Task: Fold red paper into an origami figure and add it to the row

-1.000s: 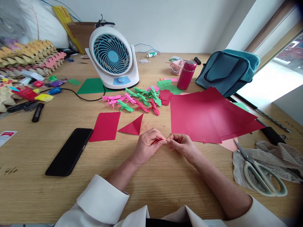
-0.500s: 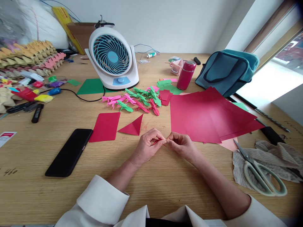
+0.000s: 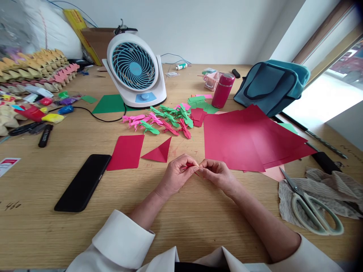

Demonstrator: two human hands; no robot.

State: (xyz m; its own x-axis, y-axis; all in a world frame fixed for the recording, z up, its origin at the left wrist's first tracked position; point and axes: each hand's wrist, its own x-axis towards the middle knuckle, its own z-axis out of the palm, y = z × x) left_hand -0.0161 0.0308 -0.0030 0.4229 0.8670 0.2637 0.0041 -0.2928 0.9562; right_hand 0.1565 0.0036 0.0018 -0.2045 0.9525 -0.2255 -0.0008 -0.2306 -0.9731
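Over at the far left of the desk [image 3: 195, 234], some bumpy trays [image 3: 31, 75] lie stacked, with a black marker [image 3: 45, 136] nearer the person; to the right of that rests a black phone [image 3: 83, 183], lying flat and aslant, its far corner right at the edge of a red rectangle of paper [image 3: 126, 152]; behind these stands a white fan [image 3: 135, 70] with blue blades; next along is a red paper triangle [image 3: 159, 152], with a crease in it, and beyond it a loose heap of paper figures [image 3: 170, 114] in pink, green and red.

Then come the person's 2 hands; the left hand [image 3: 177, 172] has its grip closed, thumb against fingers, on a small folded red paper [image 3: 189, 165], held just above the desk and mostly hidden by the fingers; the right hand [image 3: 217, 173] has its grip pinched tight at the same paper's end, fingertips meeting the other hand's; exactly how the folds run there, I cannot tell.

Farther right stands a red flask [image 3: 223, 90], upright; nearer are large red sheets [image 3: 235, 136], overlapping; then a teal bag [image 3: 272, 83], and, nearest the right edge, scissors [image 3: 297, 189] on a crumpled cloth [image 3: 326, 185].
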